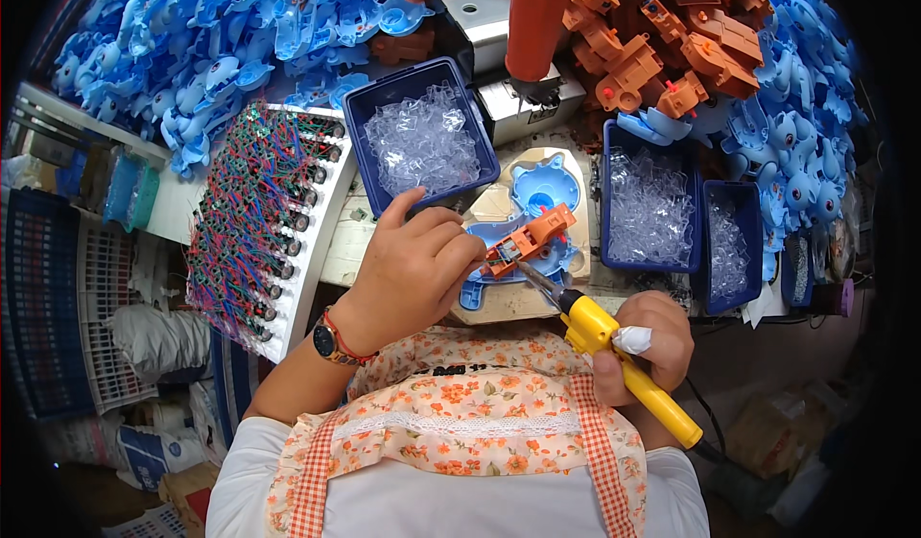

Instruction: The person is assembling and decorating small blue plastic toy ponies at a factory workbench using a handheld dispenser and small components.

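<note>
My right hand (655,344) grips a yellow soldering iron (628,370), with a white wrap on one finger. The iron's metal tip reaches the open side of an orange plastic housing (532,240), where small parts show. My left hand (413,255) has its thumb and forefinger closed at the housing's left end, other fingers bent and the little finger raised; the thumb tip is hidden. Under the housing lies a blue plastic shell (477,293), seated in a pale wooden fixture (576,175). A round blue shell part (545,189) sits behind it.
Navy bins of clear plastic pieces stand left (480,120) and right (606,202). A white tray (321,240) carries wired circuit boards (251,212). Orange housings (662,29) and blue shells (230,39) are heaped behind. An orange-red tool (535,20) hangs above a metal block (532,106).
</note>
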`<state>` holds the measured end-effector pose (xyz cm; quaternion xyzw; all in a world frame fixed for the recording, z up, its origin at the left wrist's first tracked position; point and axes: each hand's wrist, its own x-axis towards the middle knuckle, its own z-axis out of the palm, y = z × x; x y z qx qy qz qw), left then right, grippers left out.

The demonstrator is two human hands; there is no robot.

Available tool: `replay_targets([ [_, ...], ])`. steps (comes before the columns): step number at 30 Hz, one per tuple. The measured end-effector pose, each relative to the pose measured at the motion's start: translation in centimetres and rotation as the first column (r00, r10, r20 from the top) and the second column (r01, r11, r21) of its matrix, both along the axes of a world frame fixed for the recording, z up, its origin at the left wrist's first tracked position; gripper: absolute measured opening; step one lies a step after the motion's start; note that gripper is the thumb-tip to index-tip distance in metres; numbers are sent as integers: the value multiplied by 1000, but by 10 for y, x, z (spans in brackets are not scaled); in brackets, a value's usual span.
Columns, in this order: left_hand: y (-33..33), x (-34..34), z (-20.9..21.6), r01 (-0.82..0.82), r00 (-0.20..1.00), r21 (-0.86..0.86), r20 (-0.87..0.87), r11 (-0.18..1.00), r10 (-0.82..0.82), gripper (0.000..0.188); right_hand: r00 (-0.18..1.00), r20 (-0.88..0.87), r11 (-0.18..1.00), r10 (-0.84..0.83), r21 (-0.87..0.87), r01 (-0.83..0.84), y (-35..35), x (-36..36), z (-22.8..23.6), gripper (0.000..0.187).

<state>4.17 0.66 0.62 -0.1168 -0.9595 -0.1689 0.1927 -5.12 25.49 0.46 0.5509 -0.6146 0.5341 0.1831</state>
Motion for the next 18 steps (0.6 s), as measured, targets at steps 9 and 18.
replay_targets([
  [9,0,0,-1,11,1000,-22,4,1000,-11,9,1000,9,1000,21,9,-21,-1,0,0,36],
  [18,1,-1,-1,12,1000,-31,-3,999,-12,10,1000,-6,999,20,29,-20,-2,-1,1,37],
])
